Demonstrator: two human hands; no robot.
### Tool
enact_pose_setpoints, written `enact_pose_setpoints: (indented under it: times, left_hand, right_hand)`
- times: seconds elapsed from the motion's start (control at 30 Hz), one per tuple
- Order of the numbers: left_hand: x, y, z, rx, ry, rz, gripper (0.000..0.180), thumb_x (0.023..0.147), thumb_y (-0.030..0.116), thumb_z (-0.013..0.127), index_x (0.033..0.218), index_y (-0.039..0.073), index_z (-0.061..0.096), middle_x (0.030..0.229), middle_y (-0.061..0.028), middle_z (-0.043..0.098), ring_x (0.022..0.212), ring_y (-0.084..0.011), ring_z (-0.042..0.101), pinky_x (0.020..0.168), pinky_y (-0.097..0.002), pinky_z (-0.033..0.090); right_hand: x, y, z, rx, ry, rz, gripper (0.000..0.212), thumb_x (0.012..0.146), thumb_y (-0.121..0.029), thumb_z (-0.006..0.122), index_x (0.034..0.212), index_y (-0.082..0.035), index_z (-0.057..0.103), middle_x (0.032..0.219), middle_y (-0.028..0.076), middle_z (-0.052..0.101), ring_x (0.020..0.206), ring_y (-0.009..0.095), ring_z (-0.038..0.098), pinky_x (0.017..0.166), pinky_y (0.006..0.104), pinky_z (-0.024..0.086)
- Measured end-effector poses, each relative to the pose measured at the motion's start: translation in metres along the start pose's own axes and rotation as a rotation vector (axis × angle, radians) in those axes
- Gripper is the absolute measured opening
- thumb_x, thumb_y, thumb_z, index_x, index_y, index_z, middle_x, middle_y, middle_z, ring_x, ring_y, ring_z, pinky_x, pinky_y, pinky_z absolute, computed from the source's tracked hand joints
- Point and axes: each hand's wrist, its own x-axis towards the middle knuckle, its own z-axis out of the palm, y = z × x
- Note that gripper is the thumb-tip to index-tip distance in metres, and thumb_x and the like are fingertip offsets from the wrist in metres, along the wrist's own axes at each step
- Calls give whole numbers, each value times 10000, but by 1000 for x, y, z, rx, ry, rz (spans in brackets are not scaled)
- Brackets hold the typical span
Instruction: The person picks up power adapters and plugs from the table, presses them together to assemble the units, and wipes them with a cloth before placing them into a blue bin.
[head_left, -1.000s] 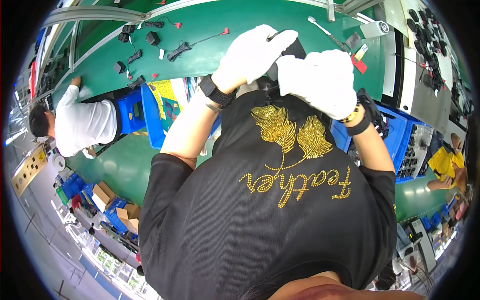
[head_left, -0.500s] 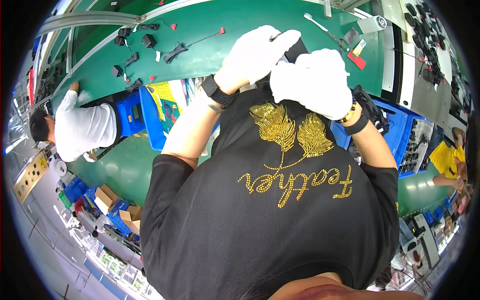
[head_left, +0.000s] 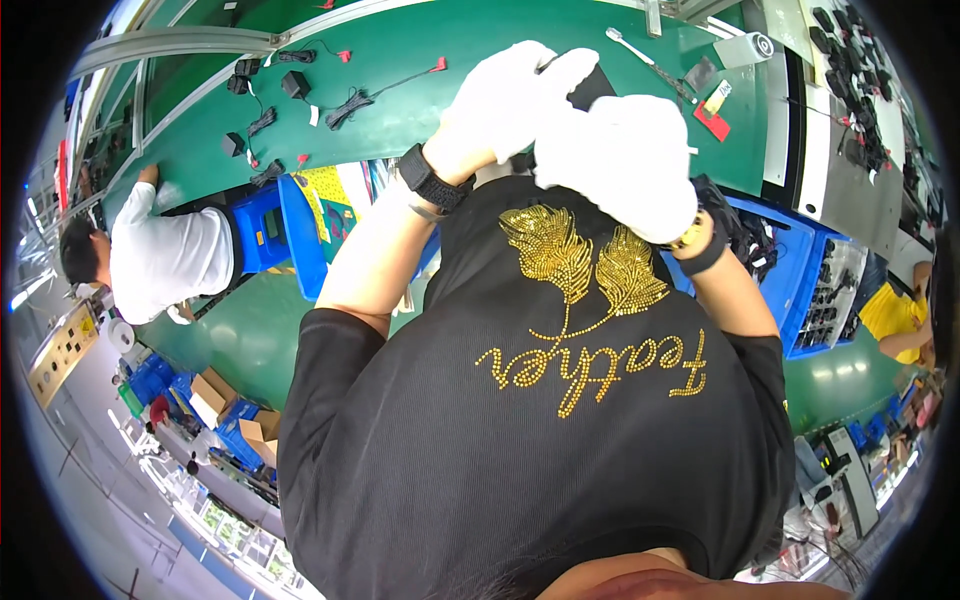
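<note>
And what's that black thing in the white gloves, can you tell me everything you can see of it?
It's a black block with a dull, smooth face and a straight edge, maybe hard plastic. Only a small part shows, slanting in the picture against the green workbench. The gloved left hand covers its left side and seems to grip it; the gloved right hand hides its lower part. Its full shape is hidden.

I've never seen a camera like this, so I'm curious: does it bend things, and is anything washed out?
Head view throughout: fisheye distortion bows the metal rail, upper left; corners are black; the white-gloved left hand and right hand look washed out; light glares off the green floor.
</note>
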Motion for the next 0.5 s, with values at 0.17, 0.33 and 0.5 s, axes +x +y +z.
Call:
enact_pose_setpoints:
  times: [0.17, 0.33, 0.5]
  left_hand:
    - [1, -10, 0, 223, -52, 367, 449, 797, 190, 561, 1228, 75, 515, 802, -118, 536, 749, -275, 551, 640, -359, 454]
    - [2, -1, 11, -146, -148, -159, 443, 880, 440, 524, 902, 10, 630, 723, -144, 572, 703, -267, 563, 665, -351, 446]
    - [7, 1, 3, -69, -6, -20, 483, 875, 465, 519, 837, -3, 634, 701, -146, 580, 707, -279, 575, 675, -345, 450]
  right_hand:
    - [8, -4, 5, 83, -38, 108, 221, 710, -313, 659, 914, -228, 657, 771, 6, 548, 729, 187, 524, 600, 345, 380]
    - [-28, 6, 9, 173, 148, 44, 274, 686, -252, 683, 912, -106, 634, 835, 54, 573, 766, 253, 538, 669, 355, 422]
    - [-43, 2, -10, 197, 249, 192, 287, 661, -143, 729, 937, -98, 665, 934, 54, 604, 867, 238, 568, 768, 341, 436]
